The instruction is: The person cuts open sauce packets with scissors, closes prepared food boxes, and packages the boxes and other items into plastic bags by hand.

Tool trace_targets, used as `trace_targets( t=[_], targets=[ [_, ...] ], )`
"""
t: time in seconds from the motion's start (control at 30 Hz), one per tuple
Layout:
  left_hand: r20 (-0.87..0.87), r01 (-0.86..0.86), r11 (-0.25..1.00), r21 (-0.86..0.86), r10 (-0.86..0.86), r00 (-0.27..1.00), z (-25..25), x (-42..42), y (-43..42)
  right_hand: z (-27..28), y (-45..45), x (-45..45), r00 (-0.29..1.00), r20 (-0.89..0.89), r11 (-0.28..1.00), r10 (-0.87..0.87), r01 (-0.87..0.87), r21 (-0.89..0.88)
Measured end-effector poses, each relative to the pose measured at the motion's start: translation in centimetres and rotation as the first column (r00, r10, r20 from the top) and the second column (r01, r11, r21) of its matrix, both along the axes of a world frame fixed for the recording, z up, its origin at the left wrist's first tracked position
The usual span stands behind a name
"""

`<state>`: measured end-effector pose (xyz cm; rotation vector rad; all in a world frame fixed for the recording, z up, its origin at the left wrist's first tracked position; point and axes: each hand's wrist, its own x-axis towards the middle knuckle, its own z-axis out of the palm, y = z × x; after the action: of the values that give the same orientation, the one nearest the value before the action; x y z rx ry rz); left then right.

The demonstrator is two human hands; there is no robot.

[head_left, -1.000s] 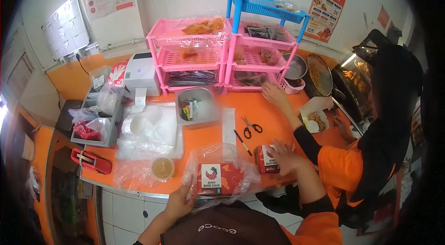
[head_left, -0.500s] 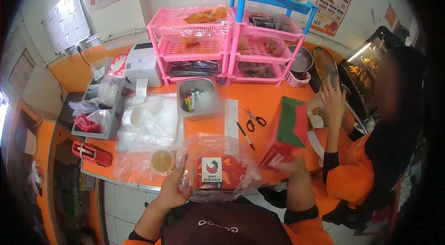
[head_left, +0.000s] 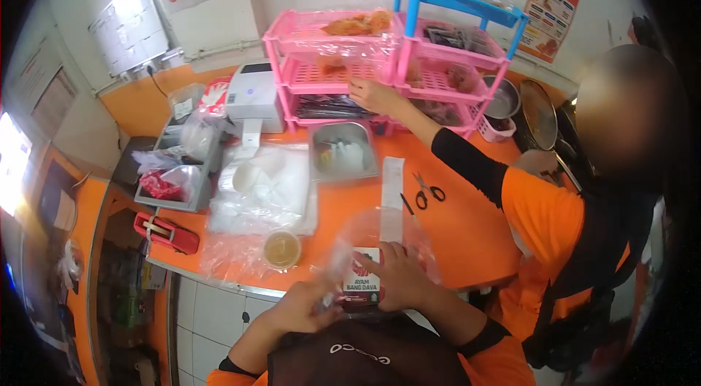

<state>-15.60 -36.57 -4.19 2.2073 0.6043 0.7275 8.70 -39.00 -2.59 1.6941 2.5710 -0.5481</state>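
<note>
A red box (head_left: 361, 280) with a white label stands at the table's front edge, inside a clear plastic bag (head_left: 418, 240). My left hand (head_left: 305, 306) is closed on the bag's left side, by the box. Over the box's right part lies my right hand (head_left: 398, 276), its fingers spread across the top. To the left sits a lidded cup (head_left: 282, 249) of light brown liquid. Behind the bag are a paper strip (head_left: 392, 192), a black pen (head_left: 408, 203) and scissors (head_left: 428, 192).
A co-worker's hand (head_left: 376, 97) reaches to the pink rack (head_left: 343, 72). Behind the bag is a metal tray (head_left: 343, 152). Stacked plastic bags (head_left: 274, 192), a red tape dispenser (head_left: 166, 232) and a grey organizer (head_left: 197, 189) stand left; pans (head_left: 537, 116) stand right.
My right hand has brought a red box from the right over to the bag. The co-worker's arm now stretches left to the rack. The whole view has shifted.
</note>
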Motion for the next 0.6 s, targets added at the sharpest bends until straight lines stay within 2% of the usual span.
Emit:
trace_targets(
  t=[0.03,0.07,0.1,0.13,0.2,0.27,0.3,0.4,0.5,0.6],
  targets=[
    [-0.053,0.08,0.995,0.053,-0.077,0.996,-0.1,-1.4,0.6,-0.3,-0.3,0.1,1.0,0.012,0.999,0.015,-0.015,0.042],
    [-0.066,0.048,0.988,0.149,-0.038,0.997,-0.2,-3.0,1.9,-0.5,-0.5,0.3,0.999,0.021,0.996,0.025,-0.027,0.083],
    [-0.074,0.012,0.969,0.245,0.007,0.997,-0.3,-4.7,3.2,-0.3,-0.6,0.5,0.998,0.013,0.998,0.058,-0.058,0.024],
    [-0.078,-0.027,0.941,0.337,0.056,0.995,0.9,-5.7,4.4,0.0,-0.6,0.9,0.993,-0.031,0.991,0.115,-0.113,0.071],
    [-0.177,-0.383,0.861,0.334,0.457,0.872,4.0,-5.5,5.0,0.6,-1.0,1.5,0.969,-0.111,0.965,0.222,-0.202,0.166],
    [-0.397,-0.261,0.892,0.369,0.406,0.823,-0.9,-5.0,6.5,1.6,-1.5,2.2,0.901,-0.375,0.975,0.221,-0.202,0.089],
    [-0.498,-0.194,0.905,0.378,0.376,0.782,-1.6,-4.3,7.2,2.3,-1.7,2.4,0.844,-0.495,0.977,0.204,-0.205,0.054],
    [-0.657,-0.301,0.932,0.2,0.356,0.665,-0.9,-3.2,8.4,4.7,-2.6,2.6,0.836,-0.467,0.92,0.288,-0.106,0.378],
    [-0.607,-0.321,0.928,0.188,0.367,0.705,2.5,-1.3,9.7,5.1,-3.3,3.7,0.809,-0.522,0.858,0.269,0.045,0.511],
    [-0.38,-0.337,0.883,0.327,0.45,0.808,7.2,1.9,10.8,5.0,-4.1,5.2,0.84,-0.513,0.763,0.177,0.211,0.61]
  ],
)
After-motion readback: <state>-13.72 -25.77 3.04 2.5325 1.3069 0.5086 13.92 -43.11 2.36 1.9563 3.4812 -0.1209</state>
